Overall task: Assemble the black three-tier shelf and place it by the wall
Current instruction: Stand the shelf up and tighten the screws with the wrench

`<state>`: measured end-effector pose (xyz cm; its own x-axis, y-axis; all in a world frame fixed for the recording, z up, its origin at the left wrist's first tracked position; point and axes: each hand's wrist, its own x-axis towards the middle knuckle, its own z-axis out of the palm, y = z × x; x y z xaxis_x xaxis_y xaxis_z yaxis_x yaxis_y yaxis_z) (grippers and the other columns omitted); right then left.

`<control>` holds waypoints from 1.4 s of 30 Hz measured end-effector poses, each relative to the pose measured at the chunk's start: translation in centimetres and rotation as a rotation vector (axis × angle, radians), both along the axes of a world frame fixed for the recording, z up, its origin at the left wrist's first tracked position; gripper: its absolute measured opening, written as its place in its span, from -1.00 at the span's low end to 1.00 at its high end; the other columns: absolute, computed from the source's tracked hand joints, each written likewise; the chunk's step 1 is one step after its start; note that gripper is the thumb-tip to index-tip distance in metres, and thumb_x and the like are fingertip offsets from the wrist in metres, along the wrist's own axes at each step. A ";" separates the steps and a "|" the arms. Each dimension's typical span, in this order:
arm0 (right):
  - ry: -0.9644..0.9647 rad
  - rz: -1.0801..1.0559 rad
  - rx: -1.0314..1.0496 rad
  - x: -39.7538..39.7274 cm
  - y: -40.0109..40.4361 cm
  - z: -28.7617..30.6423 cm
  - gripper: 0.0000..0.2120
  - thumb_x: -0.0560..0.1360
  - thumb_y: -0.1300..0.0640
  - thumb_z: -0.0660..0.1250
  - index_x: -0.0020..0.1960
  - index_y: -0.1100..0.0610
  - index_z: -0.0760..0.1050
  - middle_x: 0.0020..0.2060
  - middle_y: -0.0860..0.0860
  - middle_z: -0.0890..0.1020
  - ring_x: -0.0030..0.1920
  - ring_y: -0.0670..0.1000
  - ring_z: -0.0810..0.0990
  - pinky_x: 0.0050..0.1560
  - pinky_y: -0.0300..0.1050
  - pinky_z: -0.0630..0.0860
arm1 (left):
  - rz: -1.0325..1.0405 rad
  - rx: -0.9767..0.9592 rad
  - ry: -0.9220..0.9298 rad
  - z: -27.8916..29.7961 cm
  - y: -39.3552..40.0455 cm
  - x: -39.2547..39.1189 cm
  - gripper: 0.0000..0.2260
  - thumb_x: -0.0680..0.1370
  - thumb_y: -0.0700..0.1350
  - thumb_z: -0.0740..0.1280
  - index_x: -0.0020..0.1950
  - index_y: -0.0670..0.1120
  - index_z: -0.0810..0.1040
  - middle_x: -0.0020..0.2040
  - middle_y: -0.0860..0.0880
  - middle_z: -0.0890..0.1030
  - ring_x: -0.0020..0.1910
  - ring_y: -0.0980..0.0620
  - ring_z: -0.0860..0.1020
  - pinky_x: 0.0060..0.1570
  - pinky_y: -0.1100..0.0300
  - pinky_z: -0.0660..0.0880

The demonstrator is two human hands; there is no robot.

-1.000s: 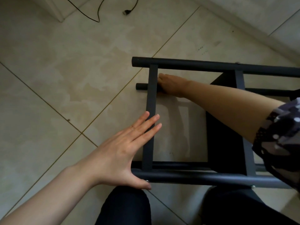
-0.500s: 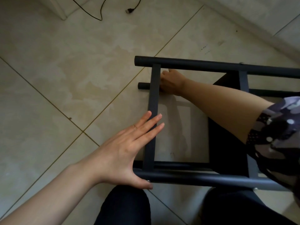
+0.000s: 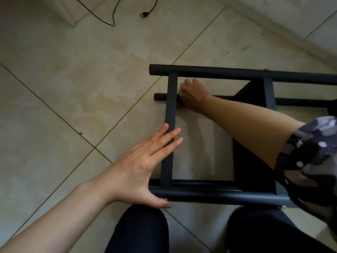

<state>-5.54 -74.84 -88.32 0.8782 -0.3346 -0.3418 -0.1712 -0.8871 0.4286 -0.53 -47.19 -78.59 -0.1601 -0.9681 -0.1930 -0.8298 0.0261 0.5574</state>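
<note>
Shelf [image 3: 169,128] sideways, long axis left-right

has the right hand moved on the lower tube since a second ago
Yes. The right hand lay flat along the lower tube beside the crossbar; now it is raised and curled, its knuckles closer to the top tube.

The black metal three-tier shelf frame [image 3: 168,152] lies on its side on the tiled floor, round tube legs running left to right, flat crossbars between them, a black panel fitted inside.
</note>
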 end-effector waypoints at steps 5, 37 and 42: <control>-0.214 -0.270 0.314 -2.5 3.3 3.0 -0.67 0.65 0.04 0.14 0.27 0.25 0.42 0.17 0.19 0.44 0.13 0.16 0.44 0.08 -0.01 0.41 | -0.008 -0.006 -0.074 0.2 -0.1 0.0 0.12 0.32 0.45 0.40 0.66 0.02 -0.08 0.65 0.14 -0.19 0.62 0.08 -0.21 0.50 0.09 -0.07; -0.130 -0.969 1.902 -12.1 12.6 7.2 -0.91 0.55 0.23 0.37 -0.04 0.09 0.64 -0.20 0.04 0.72 -0.24 -0.10 0.66 -0.17 -0.29 0.59 | 0.081 0.117 0.055 1.0 0.4 -1.1 0.09 0.36 0.25 0.53 0.63 0.15 -0.17 0.59 0.30 -0.30 0.57 0.18 -0.35 0.49 0.08 -0.21; -0.110 -0.929 1.886 -11.2 13.5 7.2 -0.89 0.53 0.25 0.39 -0.15 0.12 0.63 -0.28 0.02 0.68 -0.31 -0.11 0.60 -0.24 -0.29 0.55 | 0.095 0.116 0.061 1.0 0.3 -1.2 0.09 0.35 0.25 0.54 0.63 0.16 -0.15 0.60 0.29 -0.28 0.58 0.19 -0.32 0.50 0.11 -0.17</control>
<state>-16.72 -61.37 -81.09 0.7325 0.0248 -0.6803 -0.6692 0.2094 -0.7129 -1.71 -46.90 -77.60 -0.0837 -0.9513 -0.2968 -0.7903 -0.1181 0.6013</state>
